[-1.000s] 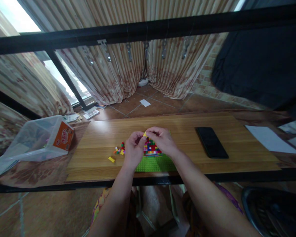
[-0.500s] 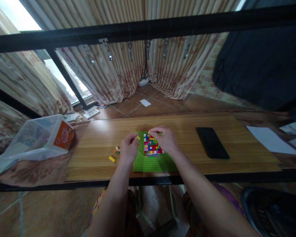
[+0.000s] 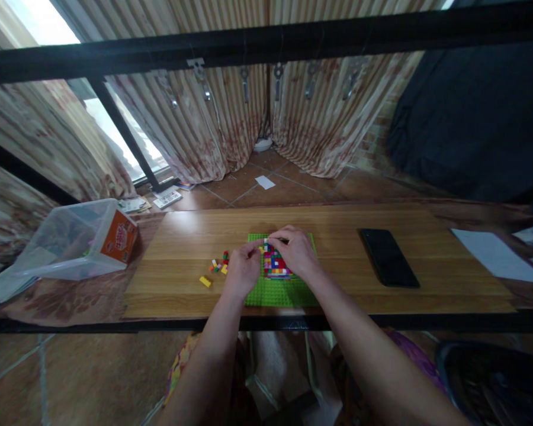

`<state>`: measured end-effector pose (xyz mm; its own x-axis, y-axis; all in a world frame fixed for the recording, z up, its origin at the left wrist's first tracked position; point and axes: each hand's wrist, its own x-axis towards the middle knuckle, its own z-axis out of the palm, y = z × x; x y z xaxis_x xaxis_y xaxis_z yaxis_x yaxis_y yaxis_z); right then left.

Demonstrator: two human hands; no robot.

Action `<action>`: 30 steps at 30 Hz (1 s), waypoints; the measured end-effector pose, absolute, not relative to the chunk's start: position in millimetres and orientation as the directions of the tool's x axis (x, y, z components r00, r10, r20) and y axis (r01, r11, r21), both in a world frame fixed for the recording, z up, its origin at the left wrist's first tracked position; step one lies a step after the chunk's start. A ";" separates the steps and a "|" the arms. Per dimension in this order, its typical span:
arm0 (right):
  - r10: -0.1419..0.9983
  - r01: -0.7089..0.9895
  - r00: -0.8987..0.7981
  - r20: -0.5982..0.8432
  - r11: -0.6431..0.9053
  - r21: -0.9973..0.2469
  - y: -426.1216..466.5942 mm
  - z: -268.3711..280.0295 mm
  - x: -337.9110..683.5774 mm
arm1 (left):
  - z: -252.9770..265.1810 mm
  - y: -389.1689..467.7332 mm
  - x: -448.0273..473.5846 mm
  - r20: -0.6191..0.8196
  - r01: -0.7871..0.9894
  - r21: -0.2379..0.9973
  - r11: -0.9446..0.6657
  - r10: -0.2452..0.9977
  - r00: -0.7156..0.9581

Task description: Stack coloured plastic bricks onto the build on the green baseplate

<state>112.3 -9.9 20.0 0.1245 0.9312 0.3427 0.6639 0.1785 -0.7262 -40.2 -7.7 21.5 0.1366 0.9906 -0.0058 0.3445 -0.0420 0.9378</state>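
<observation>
Green baseplate (image 3: 279,293) beside the near edge of the table (image 3: 173,260), carrying coloured bricks (image 3: 278,266).
The orange label's (image 3: 119,238) lettering is unreadable; your left hand (image 3: 244,271) has moved in beside your right hand (image 3: 297,251), pinches narrow, contents I cannot tell.

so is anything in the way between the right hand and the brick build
Nothing visible: the right hand is right over the far right part of the brick build on the green baseplate. The left hand is at the left side, not between them.
</observation>
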 end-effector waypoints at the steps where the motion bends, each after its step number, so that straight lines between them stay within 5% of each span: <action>1: 0.933 0.659 0.125 0.339 0.177 -0.731 -9.7 19.7 112.3 | 21.4 -7.9 -39.9 -0.004 0.338 0.940 -0.044 0.990 0.138; 10: 0.949 0.636 0.114 0.296 0.159 -0.755 -9.0 19.5 113.3 | 15.2 -7.9 -38.6 -0.019 0.126 0.992 0.003 0.991 0.130; 23: 0.964 0.615 0.094 0.249 0.141 -0.776 -9.0 24.4 113.4 | 9.7 -6.2 -38.9 -0.007 0.110 0.994 -0.008 0.990 0.140; 30: 0.957 0.544 0.155 0.246 0.125 -0.830 -12.6 18.6 117.3 | 16.4 -3.9 -40.8 -0.046 -0.012 0.999 0.046 0.999 0.016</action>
